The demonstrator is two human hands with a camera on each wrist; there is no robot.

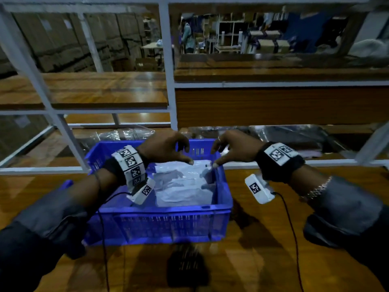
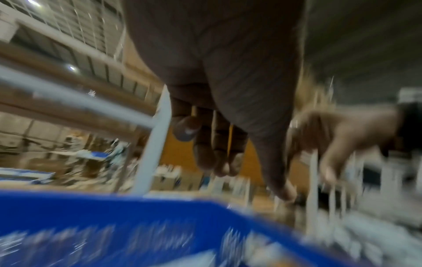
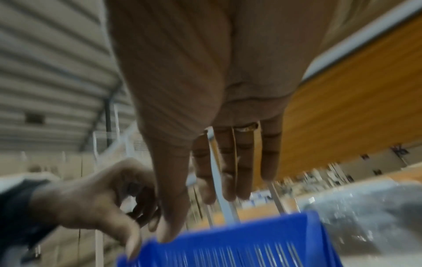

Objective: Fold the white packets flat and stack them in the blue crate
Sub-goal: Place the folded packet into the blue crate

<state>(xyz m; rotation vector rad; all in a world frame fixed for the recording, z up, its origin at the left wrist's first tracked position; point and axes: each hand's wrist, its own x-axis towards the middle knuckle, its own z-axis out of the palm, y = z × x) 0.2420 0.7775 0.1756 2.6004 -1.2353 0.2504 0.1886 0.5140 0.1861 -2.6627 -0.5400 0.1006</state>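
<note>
The blue crate [image 1: 168, 211] stands on the wooden table in front of me. Several crumpled white packets [image 1: 183, 182] lie stacked inside it, towards its right side. My left hand [image 1: 185, 154] hovers over the crate's far half with fingers loosely curled and nothing in it. My right hand [image 1: 216, 157] mirrors it a little to the right, thumb tip just above the top packet, also empty. The blurred left wrist view shows the left hand [image 2: 228, 162] above the crate rim [image 2: 114, 216]. In the right wrist view the right hand [image 3: 217, 198] hangs with nearly straight fingers over the crate [image 3: 251, 243].
Clear plastic bags [image 1: 126, 133] lie behind the crate, with more on the right [image 1: 284, 135]. A white metal frame post [image 1: 168, 81] and wooden shelves rise just beyond. Bare wooden table [image 1: 263, 260] surrounds the crate. A small blue piece [image 1: 67, 183] sits at its left.
</note>
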